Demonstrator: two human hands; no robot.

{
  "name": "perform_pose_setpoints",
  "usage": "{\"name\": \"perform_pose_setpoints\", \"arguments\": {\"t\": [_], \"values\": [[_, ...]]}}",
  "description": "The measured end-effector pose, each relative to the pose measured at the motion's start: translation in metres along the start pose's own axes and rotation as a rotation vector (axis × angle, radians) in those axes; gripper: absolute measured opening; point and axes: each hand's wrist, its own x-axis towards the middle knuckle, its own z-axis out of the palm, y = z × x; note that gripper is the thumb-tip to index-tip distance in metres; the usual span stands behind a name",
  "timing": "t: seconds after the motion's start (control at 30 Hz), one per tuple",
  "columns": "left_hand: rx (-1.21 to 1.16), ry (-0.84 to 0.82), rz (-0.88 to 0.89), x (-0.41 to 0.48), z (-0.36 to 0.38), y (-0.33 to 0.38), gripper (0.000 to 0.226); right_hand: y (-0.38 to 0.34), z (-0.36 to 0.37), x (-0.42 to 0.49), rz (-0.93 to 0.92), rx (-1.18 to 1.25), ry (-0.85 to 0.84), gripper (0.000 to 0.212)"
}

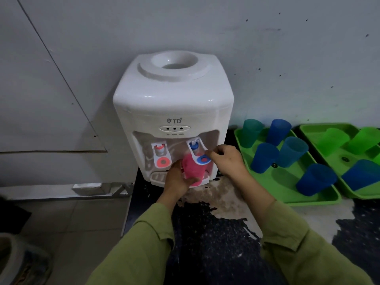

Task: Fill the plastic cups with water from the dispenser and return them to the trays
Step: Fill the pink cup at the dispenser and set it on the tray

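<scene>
My left hand (176, 182) gripped one pink plastic cup (193, 167) under the white dispenser's (172, 103) blue tap lever (203, 159), which my right hand (228, 161) pinched. One green plastic tray (287, 199) held five cups (265, 159), a second tray (320, 126) three.

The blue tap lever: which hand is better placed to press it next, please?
Right hand: its fingers touch the blue lever; the left hand holds the pink cup beneath.

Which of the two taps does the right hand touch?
The blue tap, on the right: the right hand holds its lever. The red tap, left of it, is untouched.
</scene>
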Motion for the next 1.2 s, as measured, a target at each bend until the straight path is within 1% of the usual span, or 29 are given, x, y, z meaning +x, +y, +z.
{"name": "perform_pose_setpoints", "arguments": {"t": [0.1, 0.23, 0.33, 0.47, 0.6, 0.67, 0.73, 0.83, 1.0, 1.1, 1.2], "values": [[0.017, -0.009, 0.014, -0.001, -0.001, 0.002, 0.072, 0.012, 0.009, 0.001, 0.046, 0.036, 0.004, 0.020], [0.036, -0.011, 0.070, -0.004, -0.002, 0.005, 0.066, 0.023, 0.022, 0.010, 0.065, -0.091, 0.001, 0.029], [0.073, -0.011, 0.104, -0.006, -0.003, 0.006, 0.066, 0.026, 0.029, 0.013, 0.039, -0.152, -0.009, 0.025], [0.060, -0.013, 0.086, -0.008, -0.004, 0.005, 0.070, 0.026, 0.033, 0.020, 0.055, -0.191, -0.008, 0.021], [0.079, -0.018, 0.087, -0.013, -0.004, 0.004, 0.070, 0.031, 0.025, 0.013, -0.004, -0.162, 0.016, 0.023], [0.076, -0.015, 0.082, -0.017, -0.004, 0.003, 0.069, 0.039, 0.017, 0.007, -0.025, -0.147, 0.048, 0.023], [0.075, -0.003, 0.087, -0.022, -0.002, 0.003, 0.069, 0.051, 0.005, 0.002, -0.033, -0.181, 0.069, 0.026], [0.086, 0.018, 0.082, -0.029, 0.001, 0.002, 0.069, 0.075, -0.015, -0.004, -0.041, -0.325, 0.063, 0.027], [0.103, 0.086, 0.065, -0.043, 0.017, 0.008, 0.065, 0.135, -0.060, -0.009, -0.074, -0.522, -0.015, 0.024], [0.071, 0.110, 0.005, -0.053, 0.032, 0.008, 0.064, 0.170, -0.088, -0.017, -0.049, -0.601, -0.038, 0.036], [0.121, 0.154, -0.021, -0.063, 0.053, 0.007, 0.068, 0.199, -0.113, -0.026, -0.029, -0.681, -0.075, 0.044]]}}
